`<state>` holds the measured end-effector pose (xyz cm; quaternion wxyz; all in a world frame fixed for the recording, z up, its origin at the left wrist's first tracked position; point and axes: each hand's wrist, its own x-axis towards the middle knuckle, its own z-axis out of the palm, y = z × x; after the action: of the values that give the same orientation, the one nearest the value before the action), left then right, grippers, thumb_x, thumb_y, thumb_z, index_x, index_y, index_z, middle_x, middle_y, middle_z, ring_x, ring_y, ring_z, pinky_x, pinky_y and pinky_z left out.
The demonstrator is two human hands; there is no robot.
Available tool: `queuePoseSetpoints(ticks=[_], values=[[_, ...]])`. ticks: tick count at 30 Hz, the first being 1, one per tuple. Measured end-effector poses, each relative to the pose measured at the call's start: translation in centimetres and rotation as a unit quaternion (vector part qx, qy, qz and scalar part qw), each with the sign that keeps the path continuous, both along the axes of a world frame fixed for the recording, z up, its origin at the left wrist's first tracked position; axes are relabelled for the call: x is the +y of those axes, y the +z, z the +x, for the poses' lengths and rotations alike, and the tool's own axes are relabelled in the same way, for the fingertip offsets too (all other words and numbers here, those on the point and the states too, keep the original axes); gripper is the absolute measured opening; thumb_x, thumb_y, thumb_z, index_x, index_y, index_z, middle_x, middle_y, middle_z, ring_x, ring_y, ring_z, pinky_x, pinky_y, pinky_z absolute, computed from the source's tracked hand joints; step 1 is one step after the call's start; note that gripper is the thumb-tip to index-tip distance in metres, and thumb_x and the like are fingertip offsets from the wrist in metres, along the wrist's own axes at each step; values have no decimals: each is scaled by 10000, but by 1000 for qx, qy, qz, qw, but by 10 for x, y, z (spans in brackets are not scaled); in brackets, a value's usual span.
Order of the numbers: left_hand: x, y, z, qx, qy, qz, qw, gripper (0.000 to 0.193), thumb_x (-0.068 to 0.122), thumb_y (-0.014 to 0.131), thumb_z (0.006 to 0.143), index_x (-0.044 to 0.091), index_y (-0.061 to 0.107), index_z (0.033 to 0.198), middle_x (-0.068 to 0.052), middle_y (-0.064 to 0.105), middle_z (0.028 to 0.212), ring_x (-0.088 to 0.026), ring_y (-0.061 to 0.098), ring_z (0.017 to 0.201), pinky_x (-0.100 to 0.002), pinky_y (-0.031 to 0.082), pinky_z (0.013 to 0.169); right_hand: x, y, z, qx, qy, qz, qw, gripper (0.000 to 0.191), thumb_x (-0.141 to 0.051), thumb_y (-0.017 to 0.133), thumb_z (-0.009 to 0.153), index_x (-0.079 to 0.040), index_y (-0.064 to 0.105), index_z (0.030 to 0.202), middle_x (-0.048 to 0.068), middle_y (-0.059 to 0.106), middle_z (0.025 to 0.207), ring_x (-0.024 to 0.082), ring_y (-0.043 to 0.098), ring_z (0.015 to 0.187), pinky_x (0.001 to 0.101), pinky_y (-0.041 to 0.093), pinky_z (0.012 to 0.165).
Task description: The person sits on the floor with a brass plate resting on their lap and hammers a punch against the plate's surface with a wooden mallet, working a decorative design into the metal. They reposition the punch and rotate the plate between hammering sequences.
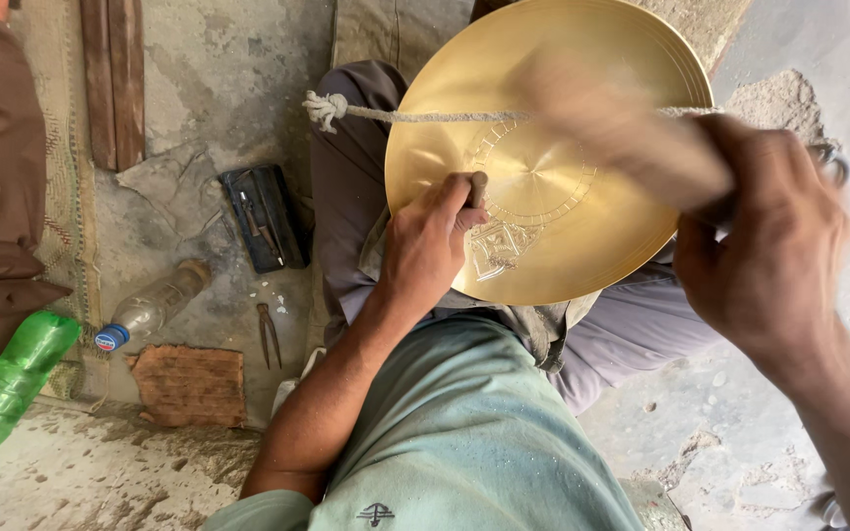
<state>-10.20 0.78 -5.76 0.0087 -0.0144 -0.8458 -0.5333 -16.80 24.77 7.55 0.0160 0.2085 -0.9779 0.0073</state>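
At frame centre a round brass plate rests on the lap. The left hand pinches a punch against it; the right hand grips a blurred mallet. Lower left lie a green bottle and a clear plastic bottle, contents unclear.

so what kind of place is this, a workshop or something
Probably a small floor-level metal craft workshop. The left hand sets a punch on an engraved brass plate while the right hand swings a blurred mallet; pliers and a tool tray lie on rough concrete.
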Motion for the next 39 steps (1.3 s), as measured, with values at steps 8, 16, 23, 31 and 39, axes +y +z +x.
queuePoseSetpoints(ticks=[8, 16, 23, 31, 39], values=[[1, 5, -9, -56, -5, 2, 998, 208, -6, 674, 954, -1, 565, 1131, -157, 711, 1022, -258, 774, 918, -397, 586, 713, 10, -14, 1, -207, -178, -224, 936, 455, -147, 655, 924, -46, 481, 1333, 107, 618, 1050, 250, 643, 858, 422, 539, 754], [4, 7, -5, -51, 25, 17, 998, 202, -7, 666, 954, -17, 556, 1123, -171, 706, 1012, -297, 756, 908, -412, 581, 717, 3, -15, -10, -163, -99, -122, 974, 419, -109, 685, 950, -4, 517, 1319, 149, 657, 962, 282, 669, 776, 438, 543, 678], [3, 5, -3, -48, 27, -20, 998, 212, 2, 680, 941, -11, 567, 1120, -148, 724, 976, -329, 733, 925, -442, 548, 721, -2, -11, -15, -72, 62, -132, 987, 440, 79, 649, 895, 122, 519, 1313, 258, 669, 988, 268, 654, 728, 379, 567, 578], [6, 2, 5, -34, 50, -9, 998, 211, 17, 687, 964, -7, 553, 1125, -148, 707, 982, -332, 732, 919, -436, 558, 721, -13, -7, -18, -101, -29, -115, 988, 429, -52, 672, 931, -22, 501, 1323, 102, 645, 897, 211, 634, 709, 385, 530, 634], [5, 2, 8, -49, 47, -19, 998, 163, 28, 679, 982, 18, 550, 1081, -133, 711, 965, -349, 721, 917, -463, 531, 718, -7, -7, -16, -108, -5, -52, 993, 397, 5, 658, 927, -18, 624, 1322, 143, 688, 958, 254, 646, 747, 405, 468, 698]])
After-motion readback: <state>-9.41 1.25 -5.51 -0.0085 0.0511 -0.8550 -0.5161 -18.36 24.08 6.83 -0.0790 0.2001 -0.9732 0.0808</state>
